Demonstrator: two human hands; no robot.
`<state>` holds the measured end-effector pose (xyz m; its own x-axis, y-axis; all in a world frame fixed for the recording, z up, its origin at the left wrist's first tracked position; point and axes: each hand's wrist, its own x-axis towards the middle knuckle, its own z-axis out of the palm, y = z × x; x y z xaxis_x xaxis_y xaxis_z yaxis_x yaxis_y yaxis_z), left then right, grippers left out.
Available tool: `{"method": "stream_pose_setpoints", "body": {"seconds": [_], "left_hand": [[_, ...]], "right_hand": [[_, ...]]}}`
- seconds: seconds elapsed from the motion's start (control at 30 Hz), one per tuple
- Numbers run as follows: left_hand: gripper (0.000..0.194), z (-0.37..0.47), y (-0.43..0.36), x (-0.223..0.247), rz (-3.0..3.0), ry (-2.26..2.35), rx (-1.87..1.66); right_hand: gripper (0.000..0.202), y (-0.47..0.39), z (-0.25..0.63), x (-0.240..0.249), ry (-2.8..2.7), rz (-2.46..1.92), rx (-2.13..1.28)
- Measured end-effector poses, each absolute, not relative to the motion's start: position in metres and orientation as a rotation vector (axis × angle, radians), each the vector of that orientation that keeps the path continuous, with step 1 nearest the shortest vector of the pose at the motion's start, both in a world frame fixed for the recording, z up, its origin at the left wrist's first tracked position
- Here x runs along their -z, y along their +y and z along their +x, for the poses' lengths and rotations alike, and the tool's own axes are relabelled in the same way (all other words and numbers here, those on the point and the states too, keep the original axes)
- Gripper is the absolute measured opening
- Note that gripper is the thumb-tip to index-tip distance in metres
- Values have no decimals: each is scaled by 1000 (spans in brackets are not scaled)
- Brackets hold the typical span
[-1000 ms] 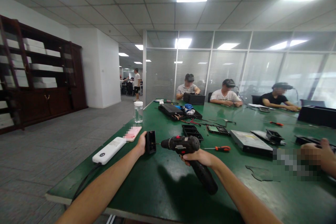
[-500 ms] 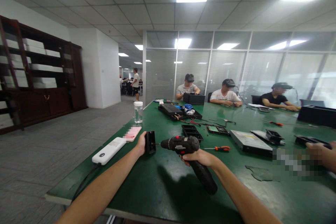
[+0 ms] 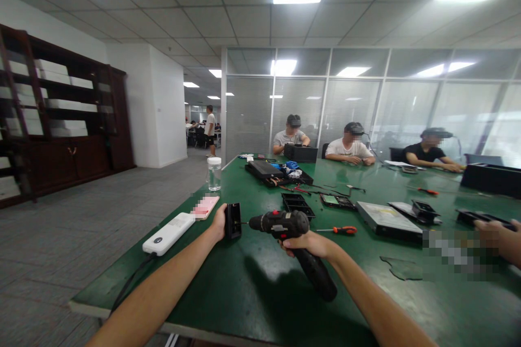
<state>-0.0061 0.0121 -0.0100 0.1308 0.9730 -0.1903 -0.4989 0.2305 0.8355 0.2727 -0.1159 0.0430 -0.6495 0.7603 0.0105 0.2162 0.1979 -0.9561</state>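
My left hand (image 3: 220, 223) grips a small black box-shaped housing (image 3: 233, 221) upright by its left side, its hollow face turned to the right. In my right hand (image 3: 311, 243) is a black cordless drill (image 3: 280, 223), held by its handle and pointing left. The thin bit reaches to the housing's open side; whether its tip touches anything inside I cannot make out. Just behind the drill lies a black compartmented frame (image 3: 299, 206). A screwdriver (image 3: 344, 230) with an orange and black handle rests to the right of the drill.
On the left stand a white power bank (image 3: 169, 234) with a cable, a phone (image 3: 207, 207) and a clear jar (image 3: 214, 174). A flat metal drive (image 3: 388, 221) lies right, near a co-worker's hand (image 3: 499, 241). Other people sit across the green table (image 3: 211, 293).
The housing has turned very slightly, showing a little more of its inside. Both hands and the drill stay in nearly the same place.
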Motion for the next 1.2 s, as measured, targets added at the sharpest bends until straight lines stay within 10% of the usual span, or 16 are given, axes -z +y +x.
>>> {"method": "stream_pose_setpoints", "body": {"seconds": [1.2], "left_hand": [[35,-4,8,7,659,871,-1221]], "right_hand": [[30,-118,271,-44,-1955,-937,-1454]]}}
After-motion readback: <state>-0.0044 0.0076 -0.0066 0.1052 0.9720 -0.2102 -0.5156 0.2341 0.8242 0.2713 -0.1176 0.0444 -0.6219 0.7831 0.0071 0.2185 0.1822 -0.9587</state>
